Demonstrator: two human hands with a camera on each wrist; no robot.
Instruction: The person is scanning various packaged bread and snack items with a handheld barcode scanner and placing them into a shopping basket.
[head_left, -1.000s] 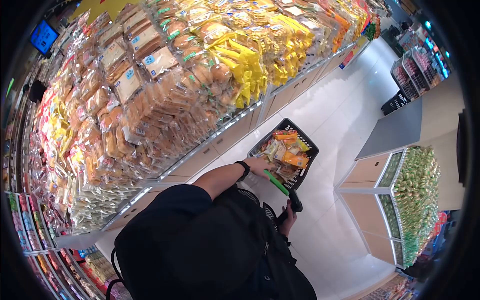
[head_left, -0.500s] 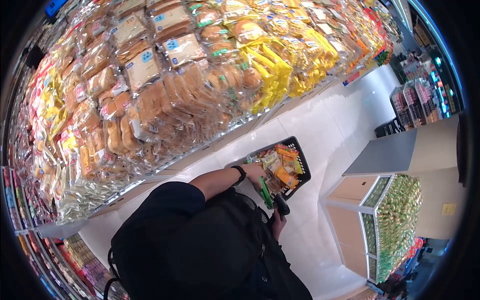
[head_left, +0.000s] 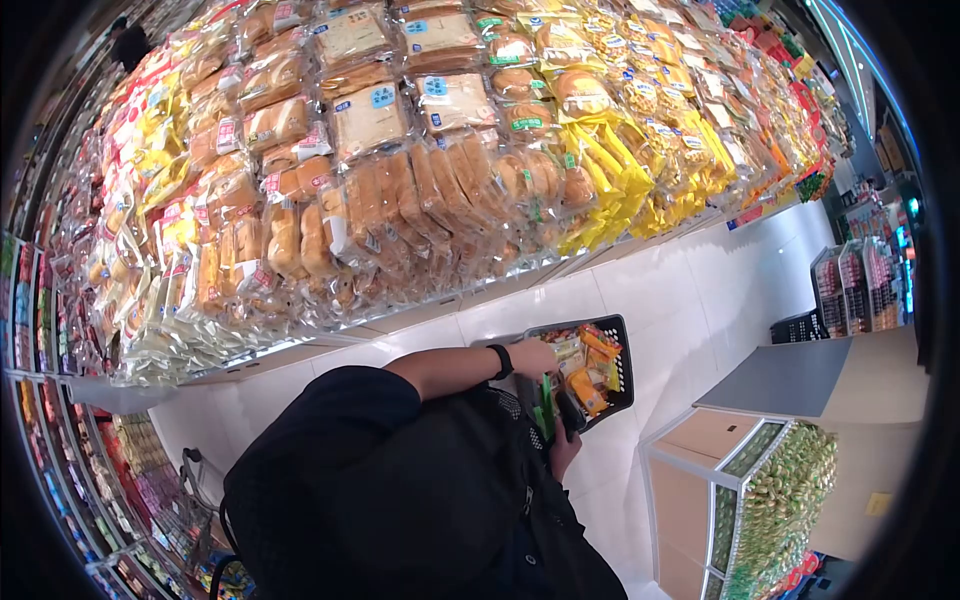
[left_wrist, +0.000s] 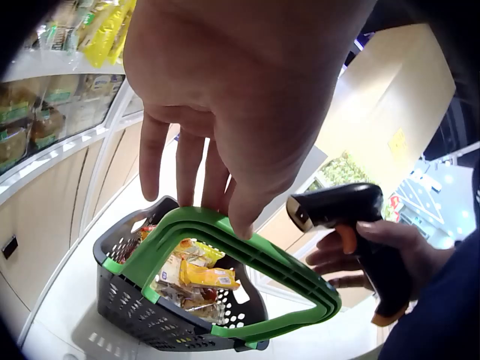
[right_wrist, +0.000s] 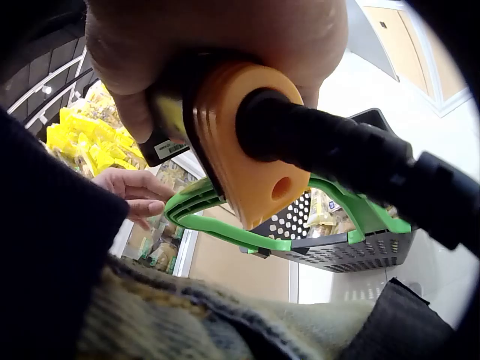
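From the head view, the person stands at the bread shelves (head_left: 400, 180) with the left hand (head_left: 530, 357) on the near rim of the black basket (head_left: 615, 385), and the right hand (head_left: 563, 447) just below it. At the left wrist, the relaxed, slightly spread fingers (left_wrist: 244, 217) touch the green handles (left_wrist: 262, 259) from above, the handles running long from lower left to lower right. At the right wrist, fingers are clamped round the scanner (right_wrist: 247, 142), handles just beyond.
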